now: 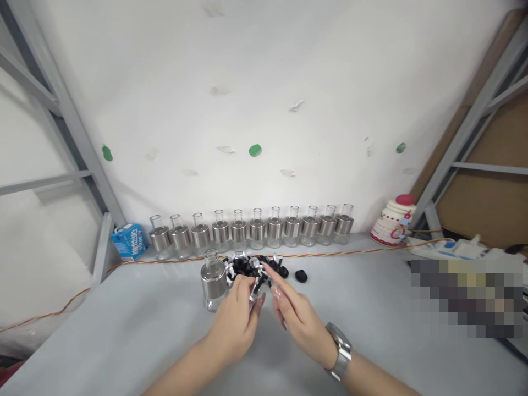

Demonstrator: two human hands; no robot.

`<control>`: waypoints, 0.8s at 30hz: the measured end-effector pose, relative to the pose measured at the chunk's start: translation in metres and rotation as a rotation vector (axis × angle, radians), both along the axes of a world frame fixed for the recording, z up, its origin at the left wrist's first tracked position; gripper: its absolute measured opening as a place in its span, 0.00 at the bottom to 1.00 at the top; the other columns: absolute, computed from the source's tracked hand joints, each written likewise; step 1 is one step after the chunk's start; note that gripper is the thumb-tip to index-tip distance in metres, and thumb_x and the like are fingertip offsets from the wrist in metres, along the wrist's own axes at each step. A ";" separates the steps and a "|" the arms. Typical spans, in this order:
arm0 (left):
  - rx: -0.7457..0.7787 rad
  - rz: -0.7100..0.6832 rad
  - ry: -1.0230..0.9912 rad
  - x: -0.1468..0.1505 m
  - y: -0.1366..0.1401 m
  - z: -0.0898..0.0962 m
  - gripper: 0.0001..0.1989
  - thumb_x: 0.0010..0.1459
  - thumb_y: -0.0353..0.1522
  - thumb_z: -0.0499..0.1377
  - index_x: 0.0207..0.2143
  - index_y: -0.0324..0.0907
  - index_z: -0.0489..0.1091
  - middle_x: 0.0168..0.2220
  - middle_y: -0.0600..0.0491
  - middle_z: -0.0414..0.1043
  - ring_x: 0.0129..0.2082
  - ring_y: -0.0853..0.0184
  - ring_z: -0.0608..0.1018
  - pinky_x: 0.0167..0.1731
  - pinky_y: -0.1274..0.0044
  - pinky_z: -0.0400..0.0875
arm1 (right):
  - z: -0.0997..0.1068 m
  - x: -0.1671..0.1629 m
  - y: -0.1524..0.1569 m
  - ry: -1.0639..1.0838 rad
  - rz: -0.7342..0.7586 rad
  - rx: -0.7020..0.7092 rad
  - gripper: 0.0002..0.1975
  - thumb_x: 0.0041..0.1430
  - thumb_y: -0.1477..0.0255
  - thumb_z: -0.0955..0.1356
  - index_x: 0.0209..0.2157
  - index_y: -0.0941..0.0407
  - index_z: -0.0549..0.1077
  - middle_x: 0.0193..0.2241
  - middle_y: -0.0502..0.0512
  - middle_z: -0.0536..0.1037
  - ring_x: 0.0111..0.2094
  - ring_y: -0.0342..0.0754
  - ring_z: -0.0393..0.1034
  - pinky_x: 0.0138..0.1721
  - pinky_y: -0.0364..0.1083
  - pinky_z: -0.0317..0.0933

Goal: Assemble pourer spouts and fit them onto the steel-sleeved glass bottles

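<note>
My left hand (237, 316) is closed, its thumb and fingers pinching a small black-and-white stopper (259, 284). Facing it, my right hand (299, 319), with a metal watch on the wrist, has its fingers stretched out and apart. The right index fingertip is close to a white piece at the front of the pile; I cannot tell whether they touch. Black and white stopper parts (243, 265) lie heaped just beyond both hands, partly hidden by them. Beside my left hand stands an upright glass bottle (214, 280) with a metal band and an uncovered neck.
Along the wall runs a row of several similar banded bottles (257, 226). One black part (301, 275) lies right of the heap. A twisted cable (325, 254) crosses the table. At the sides are a blue carton (129, 242), a white-and-red jar (393, 221) and a power strip (464, 248).
</note>
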State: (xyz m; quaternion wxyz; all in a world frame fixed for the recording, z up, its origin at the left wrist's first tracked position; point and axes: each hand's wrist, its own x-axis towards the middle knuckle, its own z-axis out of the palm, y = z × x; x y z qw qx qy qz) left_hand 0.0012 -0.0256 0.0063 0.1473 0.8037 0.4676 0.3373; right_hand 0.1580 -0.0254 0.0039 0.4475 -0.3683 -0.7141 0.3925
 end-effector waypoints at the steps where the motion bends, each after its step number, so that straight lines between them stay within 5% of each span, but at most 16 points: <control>1: 0.004 0.000 0.010 0.000 0.000 0.000 0.11 0.58 0.32 0.44 0.44 0.40 0.54 0.39 0.46 0.61 0.36 0.63 0.69 0.35 0.68 0.65 | 0.000 0.000 0.000 -0.035 0.010 0.004 0.22 0.62 0.65 0.53 0.57 0.53 0.51 0.17 0.46 0.59 0.19 0.41 0.53 0.22 0.41 0.53; 6: 0.054 0.051 0.073 -0.001 0.003 -0.006 0.12 0.57 0.32 0.45 0.45 0.40 0.54 0.39 0.45 0.64 0.35 0.62 0.72 0.33 0.70 0.68 | -0.003 -0.001 0.003 -0.058 -0.003 -0.055 0.22 0.61 0.64 0.54 0.57 0.52 0.51 0.16 0.44 0.58 0.18 0.40 0.53 0.22 0.41 0.53; 9: 0.134 0.098 0.184 -0.003 0.007 -0.015 0.18 0.56 0.29 0.46 0.50 0.40 0.51 0.43 0.43 0.66 0.39 0.60 0.73 0.33 0.71 0.68 | -0.004 -0.004 0.007 0.009 -0.002 -0.155 0.20 0.60 0.63 0.56 0.51 0.55 0.60 0.16 0.45 0.59 0.18 0.40 0.55 0.22 0.41 0.53; 12: 0.181 0.121 0.290 -0.006 0.009 -0.020 0.27 0.54 0.26 0.46 0.56 0.39 0.42 0.43 0.43 0.68 0.41 0.59 0.73 0.34 0.71 0.68 | -0.005 -0.009 0.007 0.024 0.061 -0.185 0.14 0.56 0.63 0.61 0.37 0.57 0.69 0.20 0.47 0.64 0.21 0.40 0.58 0.23 0.40 0.55; 16: 0.173 0.154 0.357 -0.006 0.007 -0.018 0.36 0.54 0.28 0.48 0.59 0.40 0.27 0.34 0.46 0.72 0.32 0.60 0.75 0.28 0.73 0.69 | -0.008 -0.013 0.006 0.012 0.032 -0.124 0.09 0.54 0.66 0.64 0.28 0.58 0.68 0.23 0.49 0.67 0.26 0.42 0.61 0.28 0.41 0.57; 24: 0.146 0.051 0.363 -0.002 0.001 -0.005 0.42 0.52 0.26 0.49 0.57 0.40 0.18 0.32 0.50 0.72 0.29 0.64 0.74 0.27 0.76 0.68 | -0.010 -0.010 0.015 0.217 0.035 -0.301 0.14 0.49 0.63 0.67 0.32 0.59 0.70 0.19 0.47 0.67 0.20 0.40 0.62 0.24 0.41 0.59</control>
